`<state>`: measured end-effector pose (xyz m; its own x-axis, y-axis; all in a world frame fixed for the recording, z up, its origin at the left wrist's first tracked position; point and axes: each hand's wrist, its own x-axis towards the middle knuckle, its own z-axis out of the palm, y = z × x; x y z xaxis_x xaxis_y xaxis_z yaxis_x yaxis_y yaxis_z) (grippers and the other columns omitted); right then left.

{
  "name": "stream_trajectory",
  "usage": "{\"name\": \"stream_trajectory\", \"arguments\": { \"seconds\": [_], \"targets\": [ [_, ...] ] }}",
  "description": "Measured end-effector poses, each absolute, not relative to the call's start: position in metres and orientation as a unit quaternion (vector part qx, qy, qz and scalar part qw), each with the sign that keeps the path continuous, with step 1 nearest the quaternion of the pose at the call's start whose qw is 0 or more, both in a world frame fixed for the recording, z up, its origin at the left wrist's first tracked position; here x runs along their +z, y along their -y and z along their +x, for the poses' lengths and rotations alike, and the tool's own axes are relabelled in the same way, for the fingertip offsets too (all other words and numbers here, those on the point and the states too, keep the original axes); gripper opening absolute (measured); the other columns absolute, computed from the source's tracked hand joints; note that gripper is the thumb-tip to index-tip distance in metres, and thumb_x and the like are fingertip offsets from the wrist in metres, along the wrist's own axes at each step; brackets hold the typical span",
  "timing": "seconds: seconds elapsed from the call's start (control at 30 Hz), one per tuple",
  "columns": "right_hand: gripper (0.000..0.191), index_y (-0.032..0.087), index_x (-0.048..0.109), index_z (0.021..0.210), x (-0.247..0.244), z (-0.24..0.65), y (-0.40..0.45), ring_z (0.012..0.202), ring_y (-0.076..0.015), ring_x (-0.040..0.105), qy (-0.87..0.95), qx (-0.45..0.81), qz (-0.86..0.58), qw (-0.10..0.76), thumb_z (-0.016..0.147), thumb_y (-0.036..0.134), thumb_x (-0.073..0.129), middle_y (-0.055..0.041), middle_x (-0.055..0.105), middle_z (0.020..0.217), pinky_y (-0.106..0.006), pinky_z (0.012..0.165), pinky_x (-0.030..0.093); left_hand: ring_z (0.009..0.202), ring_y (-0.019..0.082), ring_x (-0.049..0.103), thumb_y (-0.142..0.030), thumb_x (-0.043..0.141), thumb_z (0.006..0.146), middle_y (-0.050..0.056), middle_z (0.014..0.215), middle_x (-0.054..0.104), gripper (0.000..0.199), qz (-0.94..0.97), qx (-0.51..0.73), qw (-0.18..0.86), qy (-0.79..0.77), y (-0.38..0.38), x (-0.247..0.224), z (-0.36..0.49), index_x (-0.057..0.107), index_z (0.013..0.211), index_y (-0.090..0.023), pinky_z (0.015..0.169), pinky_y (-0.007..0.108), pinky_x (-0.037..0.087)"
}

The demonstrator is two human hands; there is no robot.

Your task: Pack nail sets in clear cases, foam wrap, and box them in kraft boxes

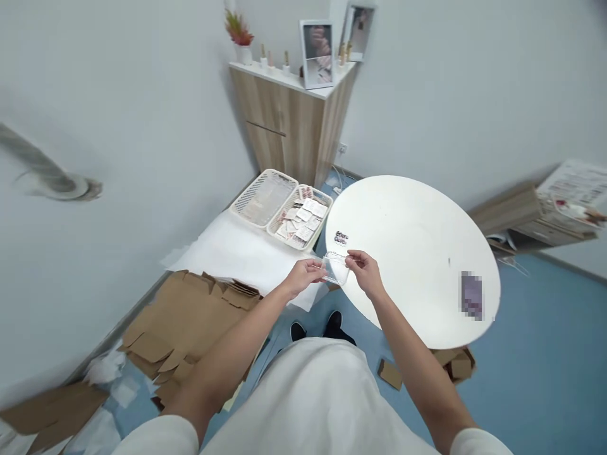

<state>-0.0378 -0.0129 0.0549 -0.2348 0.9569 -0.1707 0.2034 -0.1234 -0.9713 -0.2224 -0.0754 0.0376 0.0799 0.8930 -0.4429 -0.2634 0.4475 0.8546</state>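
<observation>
Bright, even, cool light filled the room, leaving shadows soft. The white tabletop (408,253) looked nearly washed out. Wide-angle stretching distorted the edges, the pipe (38,162) at left was smeared with blur, and coarse pixels masked a purplish patch (472,296).

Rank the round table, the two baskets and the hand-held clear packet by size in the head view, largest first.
1. Round table
2. Left basket and right basket: too alike to rank
3. Clear packet
</observation>
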Motion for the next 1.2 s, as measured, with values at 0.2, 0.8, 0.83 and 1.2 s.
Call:
{"name": "stream_trajectory", "arguments": {
  "seconds": [0.2,0.8,0.83,1.2],
  "targets": [
    [0.047,0.02,0.055,0.105,0.047,0.044,0.044,0.079,-0.0167,0.061,0.445,0.607,-0.547,0.368,0.067,0.046,0.063,-0.0071,0.061,0.097,-0.035,0.073,0.05,0.07,0.018,0.066,-0.032,0.077,0.058,0.008,0.074,0.07,0.04,0.312,0.421,0.702,-0.483,0.063,0.028,-0.154,0.059,0.087,-0.011,0.079,0.037,0.049],
    [0.032,0.019,0.056,0.094,0.022,0.188,0.033,0.059,-0.0126,0.051,0.503,0.394,-0.675,0.369,0.068,0.037,0.058,-0.0016,0.057,0.075,-0.029,0.06,0.047,0.098,0.019,0.058,-0.037,0.059,0.075,0.01,0.115,0.057,0.035,0.487,0.348,0.58,-0.552,0.03,0.013,0.043,0.057,0.106,-0.019,0.081,0.034,0.049],
    [0.031,0.019,0.056,0.094,0.022,0.188,0.034,0.061,-0.0129,0.051,0.524,0.372,-0.675,0.364,0.069,0.036,0.057,-0.0024,0.058,0.078,-0.029,0.062,0.047,0.099,0.019,0.058,-0.036,0.058,0.076,0.01,0.115,0.057,0.036,0.477,0.348,0.602,-0.538,0.03,0.013,0.05,0.057,0.108,-0.019,0.082,0.034,0.049],
    [0.029,0.022,0.058,0.103,0.03,0.178,0.035,0.106,-0.0212,0.05,0.605,0.32,-0.635,0.359,0.076,0.028,0.049,-0.0089,0.054,0.111,-0.037,0.087,0.043,0.098,0.02,0.059,-0.046,0.058,0.075,0.012,0.11,0.06,0.038,0.324,0.358,0.722,-0.496,0.006,0.01,0.039,0.06,0.099,-0.016,0.082,0.033,0.047]
  ]
}}
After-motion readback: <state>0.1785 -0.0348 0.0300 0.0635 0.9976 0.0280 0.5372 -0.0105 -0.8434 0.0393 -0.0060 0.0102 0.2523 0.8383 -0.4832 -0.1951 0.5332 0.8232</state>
